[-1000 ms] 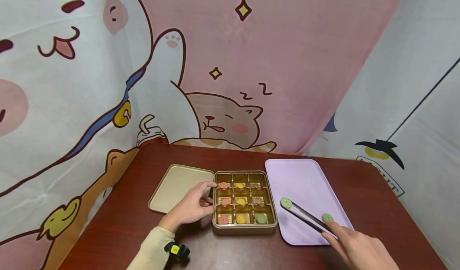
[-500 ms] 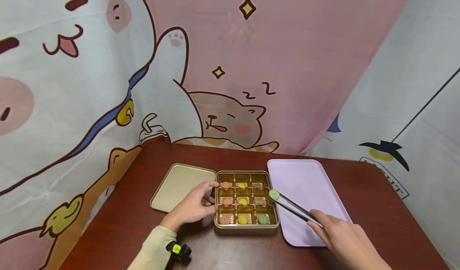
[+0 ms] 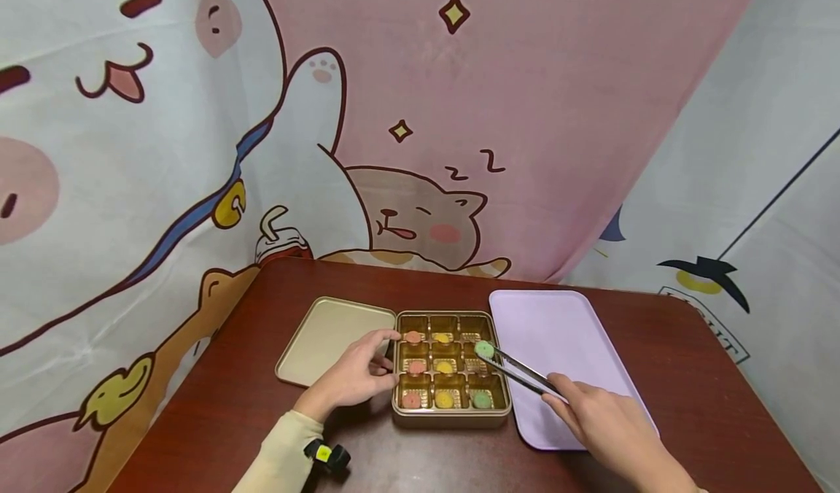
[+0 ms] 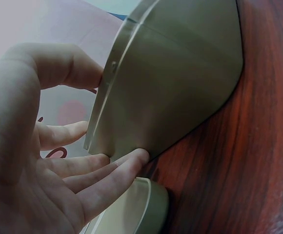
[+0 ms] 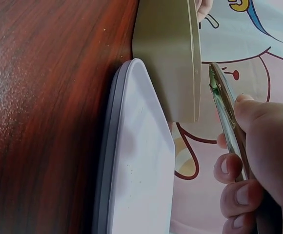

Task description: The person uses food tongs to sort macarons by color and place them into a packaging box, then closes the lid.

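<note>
My right hand (image 3: 607, 416) holds a pair of tongs (image 3: 518, 381), whose tips pinch a round green cookie (image 3: 484, 348) over the right column of a gold tin (image 3: 453, 421). The tin has a gold divider insert. Pink cookies (image 3: 412, 400) sit in its left column and yellow cookies (image 3: 444, 400) in the middle one. Another green cookie (image 3: 482, 400) lies in the front right compartment. My left hand (image 3: 354, 373) rests against the tin's left side; in the left wrist view its thumb is at the rim and its fingertips touch the wall.
A lilac tray (image 3: 545, 318) lies right of the tin, partly under my right hand. The tin's flat gold lid (image 3: 331, 343) lies to the left, beneath my left hand. All stand on a dark red wooden table (image 3: 249, 420) before a cartoon-printed cloth (image 3: 525, 114).
My right hand has carried the green cookie in the tongs leftward from above the tray to over the tin. A green cookie seen earlier on the tray is now hidden. My left hand stays put.
</note>
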`<action>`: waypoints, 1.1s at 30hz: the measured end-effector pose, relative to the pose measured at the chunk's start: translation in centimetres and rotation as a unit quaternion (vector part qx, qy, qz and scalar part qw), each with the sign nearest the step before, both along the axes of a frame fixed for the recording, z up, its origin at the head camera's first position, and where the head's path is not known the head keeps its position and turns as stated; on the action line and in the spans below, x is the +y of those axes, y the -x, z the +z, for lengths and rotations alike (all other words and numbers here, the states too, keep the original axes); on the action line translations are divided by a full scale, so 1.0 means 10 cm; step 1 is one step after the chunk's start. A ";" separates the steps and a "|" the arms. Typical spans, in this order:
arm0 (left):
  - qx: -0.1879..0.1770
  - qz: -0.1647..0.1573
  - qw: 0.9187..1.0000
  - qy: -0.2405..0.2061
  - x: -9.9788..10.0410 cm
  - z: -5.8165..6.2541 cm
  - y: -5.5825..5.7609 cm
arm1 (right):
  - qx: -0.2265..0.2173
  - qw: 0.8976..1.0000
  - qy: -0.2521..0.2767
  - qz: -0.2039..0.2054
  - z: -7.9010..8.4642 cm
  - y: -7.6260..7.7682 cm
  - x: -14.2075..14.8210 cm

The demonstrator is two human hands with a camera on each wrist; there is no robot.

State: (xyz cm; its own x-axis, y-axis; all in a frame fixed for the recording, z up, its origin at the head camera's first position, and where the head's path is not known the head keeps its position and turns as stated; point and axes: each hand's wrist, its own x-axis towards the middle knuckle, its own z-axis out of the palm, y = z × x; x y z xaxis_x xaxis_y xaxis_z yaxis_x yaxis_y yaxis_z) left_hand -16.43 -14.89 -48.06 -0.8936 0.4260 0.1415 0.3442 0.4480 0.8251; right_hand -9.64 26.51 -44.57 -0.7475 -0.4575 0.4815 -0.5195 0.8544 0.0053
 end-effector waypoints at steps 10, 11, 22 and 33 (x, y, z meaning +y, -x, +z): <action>-0.006 0.002 1.000 -0.002 0.01 0.00 0.00 | -0.036 0.999 -0.004 -0.019 0.00 -0.02 -0.03; -0.006 0.002 1.000 -0.002 0.01 0.00 0.00 | -0.040 0.999 -0.002 -0.021 0.01 -0.02 -0.03; -0.011 0.006 1.000 0.002 0.01 0.02 -0.01 | -0.060 0.997 0.005 -0.039 0.01 -0.03 -0.01; -0.011 0.008 1.000 0.001 0.01 0.01 -0.01 | -0.054 0.997 0.007 -0.050 0.02 -0.07 0.03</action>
